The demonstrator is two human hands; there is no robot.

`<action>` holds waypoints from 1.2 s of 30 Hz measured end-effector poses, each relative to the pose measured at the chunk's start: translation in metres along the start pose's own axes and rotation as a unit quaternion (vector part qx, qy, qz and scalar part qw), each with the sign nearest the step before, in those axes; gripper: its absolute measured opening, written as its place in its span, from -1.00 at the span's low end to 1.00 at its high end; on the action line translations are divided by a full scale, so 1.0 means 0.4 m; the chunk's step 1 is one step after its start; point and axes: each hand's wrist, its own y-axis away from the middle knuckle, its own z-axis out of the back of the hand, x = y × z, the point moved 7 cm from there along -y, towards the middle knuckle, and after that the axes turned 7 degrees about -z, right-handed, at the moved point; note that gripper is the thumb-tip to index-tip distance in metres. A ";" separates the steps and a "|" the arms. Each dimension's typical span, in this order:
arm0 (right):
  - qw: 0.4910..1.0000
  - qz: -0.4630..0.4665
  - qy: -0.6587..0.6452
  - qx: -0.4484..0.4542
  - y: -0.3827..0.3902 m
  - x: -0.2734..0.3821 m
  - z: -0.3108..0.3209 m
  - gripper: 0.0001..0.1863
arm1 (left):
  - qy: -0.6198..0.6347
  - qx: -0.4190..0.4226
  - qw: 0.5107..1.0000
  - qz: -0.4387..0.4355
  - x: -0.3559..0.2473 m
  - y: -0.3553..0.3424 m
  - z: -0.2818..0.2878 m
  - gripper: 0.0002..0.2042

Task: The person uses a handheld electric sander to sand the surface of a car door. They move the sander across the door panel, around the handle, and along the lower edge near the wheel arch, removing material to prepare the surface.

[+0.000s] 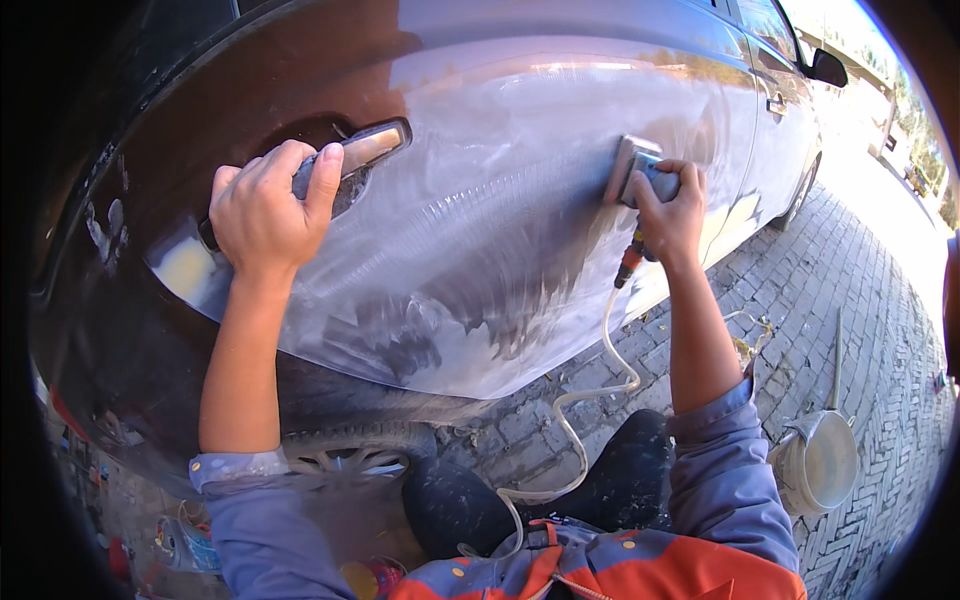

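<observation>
My left fingers [322, 185] are curled around the door handle [378, 146] of the car, and the shiny end of it pokes out to the right of my thumb. I can't see the tips of those fingers. My right fingers [688, 178] are bent around the sander [641, 165], closed as far as its blue body lets them. Its flat pad is just to the left of my right fingers, against the car door [470, 235].

Between my two hands, the door is cloudy and gray, with dark, shiny brown bits lower down. A pale yellow patch [187, 268] is just below my left fingers. A white hose [575, 400] hangs below my right fingers and wiggles down to my lap. The car wheel [370, 452] is well below my left fingers. A white bucket [820, 462] stands far below my right fingers, a bit to the right, on the gray bricks [868, 300].
</observation>
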 end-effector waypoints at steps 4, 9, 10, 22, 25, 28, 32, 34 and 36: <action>0.998 0.057 -0.022 0.017 0.200 0.176 -0.077 -0.65 | 0.001 0.009 1.000 -0.003 0.005 0.005 0.004 -0.59; 0.984 0.148 -0.072 0.073 0.432 0.412 -0.151 -0.71 | 0.004 0.008 1.000 0.004 0.011 0.002 0.011 -0.58; 0.978 0.179 -0.076 0.073 0.472 0.452 -0.166 -0.73 | 0.008 0.010 1.000 -0.001 0.009 0.001 0.008 -0.58; 0.982 0.173 -0.061 0.047 0.385 0.305 -0.126 -0.73 | 0.018 0.037 0.999 -0.010 0.020 0.011 0.000 -0.60; 0.993 0.110 -0.035 0.023 0.243 0.165 -0.078 -0.70 | -0.002 0.027 1.000 -0.014 0.019 0.011 0.001 -0.62; 0.998 0.066 -0.015 0.013 0.115 -0.008 -0.037 -0.63 | -0.019 0.029 0.999 -0.007 0.019 0.014 -0.003 -0.63; 1.000 -0.027 -0.007 0.009 -0.032 -0.220 0.031 -0.58 | -0.024 0.017 1.000 -0.005 0.019 0.015 -0.018 -0.64; 0.994 -0.102 -0.047 0.014 -0.059 -0.281 0.041 -0.58 | -0.032 0.023 0.999 -0.004 0.017 0.010 -0.016 -0.63; 0.994 -0.096 -0.046 0.009 -0.057 -0.288 0.041 -0.59 | -0.039 0.033 0.999 -0.002 0.020 0.011 -0.015 -0.63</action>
